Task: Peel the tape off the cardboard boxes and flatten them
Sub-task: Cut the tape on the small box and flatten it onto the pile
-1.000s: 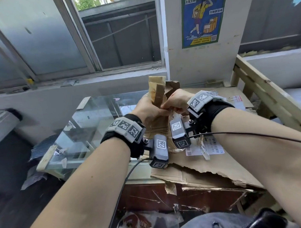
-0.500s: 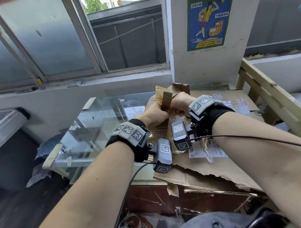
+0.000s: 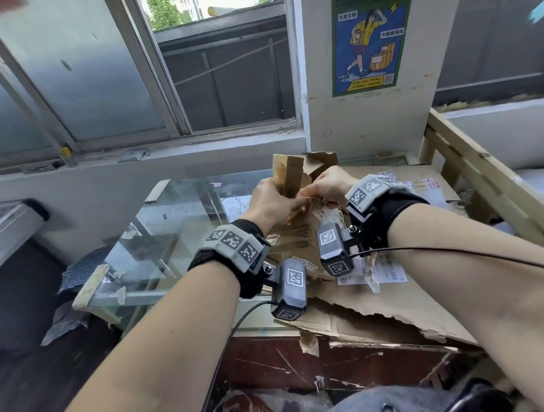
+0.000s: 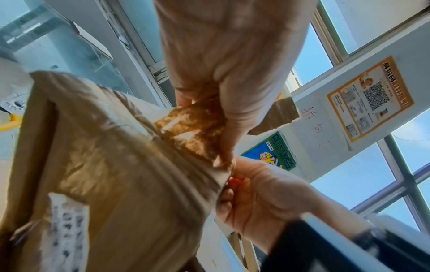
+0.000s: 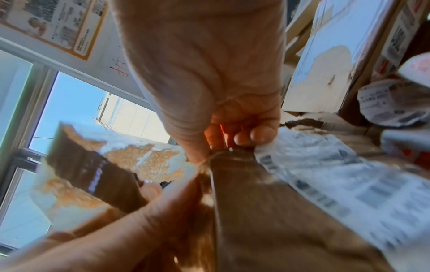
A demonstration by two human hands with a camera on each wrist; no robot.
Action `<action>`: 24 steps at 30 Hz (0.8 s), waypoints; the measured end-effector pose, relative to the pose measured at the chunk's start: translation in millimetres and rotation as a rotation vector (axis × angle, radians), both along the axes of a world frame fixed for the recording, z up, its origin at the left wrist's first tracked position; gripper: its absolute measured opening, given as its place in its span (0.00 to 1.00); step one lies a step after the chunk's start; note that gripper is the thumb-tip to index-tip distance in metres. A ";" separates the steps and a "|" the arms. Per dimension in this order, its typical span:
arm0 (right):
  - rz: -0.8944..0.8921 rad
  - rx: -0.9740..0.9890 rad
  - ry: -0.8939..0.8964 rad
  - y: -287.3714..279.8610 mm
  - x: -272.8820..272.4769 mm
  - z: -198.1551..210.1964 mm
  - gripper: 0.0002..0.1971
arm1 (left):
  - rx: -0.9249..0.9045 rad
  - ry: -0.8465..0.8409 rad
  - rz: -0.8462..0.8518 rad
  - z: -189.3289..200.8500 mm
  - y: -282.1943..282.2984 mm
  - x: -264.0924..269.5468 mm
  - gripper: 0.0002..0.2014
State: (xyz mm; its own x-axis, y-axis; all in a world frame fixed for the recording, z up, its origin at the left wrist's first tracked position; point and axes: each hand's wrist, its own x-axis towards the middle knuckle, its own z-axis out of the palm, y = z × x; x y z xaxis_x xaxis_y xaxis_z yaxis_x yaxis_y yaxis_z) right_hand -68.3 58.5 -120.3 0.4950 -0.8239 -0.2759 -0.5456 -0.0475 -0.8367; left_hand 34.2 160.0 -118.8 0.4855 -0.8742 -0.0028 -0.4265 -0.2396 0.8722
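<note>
From the head view, the left hand (image 3: 272,202) and right hand (image 3: 328,188) meet at twelve o'clock above the bench (image 3: 184,215), both clenched on a small torn cardboard box (image 3: 289,174) held up over a flattened cardboard sheet (image 3: 400,297) that lies at three o'clock. The left wrist view adds what the head view hides: the left thumb and fingers pinch a ragged cardboard flap, the right hand just below it at five o'clock. The right wrist view (blurred) shows the right thumb and fingers gripping glossy tape (image 5: 216,156) at the box edge, beside a printed label (image 5: 337,174).
</note>
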 end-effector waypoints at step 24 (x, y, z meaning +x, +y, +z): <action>0.124 -0.134 0.195 16.1 4.4 5.2 0.14 | -0.006 0.450 -0.148 -7.4 11.3 -7.5 0.10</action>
State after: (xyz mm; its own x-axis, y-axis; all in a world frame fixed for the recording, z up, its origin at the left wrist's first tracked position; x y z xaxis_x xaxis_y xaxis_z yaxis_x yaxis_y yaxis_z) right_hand -63.8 74.6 -115.1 0.5422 -0.7962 -0.2685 -0.6793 -0.2273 -0.6978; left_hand 26.7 171.3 -126.2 0.3071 -0.9348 -0.1787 -0.0351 -0.1987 0.9794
